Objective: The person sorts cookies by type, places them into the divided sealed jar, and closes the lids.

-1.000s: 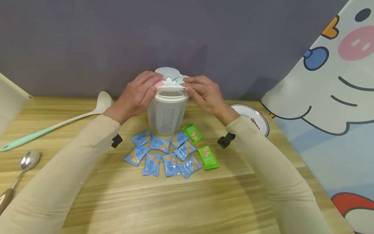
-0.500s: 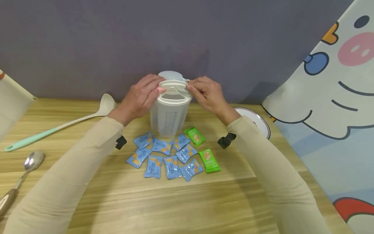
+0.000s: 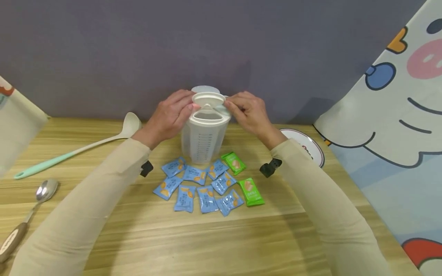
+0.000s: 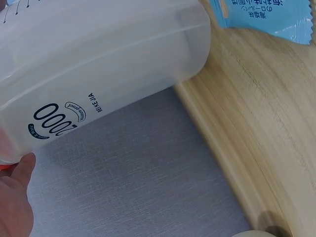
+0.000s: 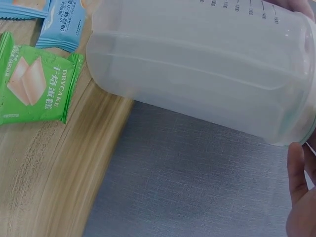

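A clear plastic storage container stands upright at the back of the table, a measuring scale on its front. Its white lid has a front flap tilted up, baring a pouring opening. Another round pale flap stands up behind it. My left hand grips the lid's left side by a pink part, fingers on top. With thumb and fingers my right hand pinches the right edge by a pale green part. In the right wrist view the container looks whitish and see-through, and my right thumb shows by the lid.
Several blue snack packets and two green packets lie before the container. A ladle and a metal spoon lie at left. A white plate is at right, partly behind my forearm. A grey wall rises behind.
The lid's front flap has swung up from closed to open, uncovering the pouring opening. Both hands stay at the lid's sides. The whole view has shifted slightly.
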### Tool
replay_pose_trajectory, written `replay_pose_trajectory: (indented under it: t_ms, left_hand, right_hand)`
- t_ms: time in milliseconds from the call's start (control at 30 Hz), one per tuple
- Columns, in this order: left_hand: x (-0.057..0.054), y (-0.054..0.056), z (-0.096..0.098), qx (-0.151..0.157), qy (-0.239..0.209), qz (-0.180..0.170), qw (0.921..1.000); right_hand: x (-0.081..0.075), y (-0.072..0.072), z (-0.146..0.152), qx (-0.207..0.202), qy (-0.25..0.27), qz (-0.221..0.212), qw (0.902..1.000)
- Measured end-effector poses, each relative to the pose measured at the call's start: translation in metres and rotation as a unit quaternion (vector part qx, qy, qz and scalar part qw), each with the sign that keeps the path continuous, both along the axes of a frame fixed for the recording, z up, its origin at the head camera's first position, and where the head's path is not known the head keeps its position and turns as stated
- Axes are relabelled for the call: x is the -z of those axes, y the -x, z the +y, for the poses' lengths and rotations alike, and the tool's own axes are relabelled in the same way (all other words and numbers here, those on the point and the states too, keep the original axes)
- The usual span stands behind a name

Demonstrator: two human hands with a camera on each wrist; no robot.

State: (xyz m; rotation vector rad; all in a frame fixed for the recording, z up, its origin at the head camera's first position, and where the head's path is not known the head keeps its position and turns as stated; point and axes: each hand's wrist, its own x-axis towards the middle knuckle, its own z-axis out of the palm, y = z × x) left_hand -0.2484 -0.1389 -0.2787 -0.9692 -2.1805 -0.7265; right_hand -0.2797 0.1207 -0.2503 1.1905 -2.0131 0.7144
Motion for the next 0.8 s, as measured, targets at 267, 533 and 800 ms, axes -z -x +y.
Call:
replay_pose_trajectory:
  t_ms: [267, 533, 800]
  left_hand:
    - [-0.0014, -0.0003, -0.0004, -0.002, -0.009, 0.000, 1.0000]
    - [-0.0049, 0.0010, 0.0011, -0.013, -0.021, 0.016, 0.9996]
    - [-0.0090, -0.0005, 0.0031, -0.032, -0.025, 0.007, 0.9991]
  right_hand:
    - [-0.0002, 0.0007, -0.0011, -0.004, 0.007, 0.002, 1.0000]
    - [0.0014, 0.0030, -0.0020, -0.006, 0.021, 0.002, 0.9998]
    - [0.0015, 0.0014, -0.0001, -0.016, 0.025, 0.000, 0.9996]
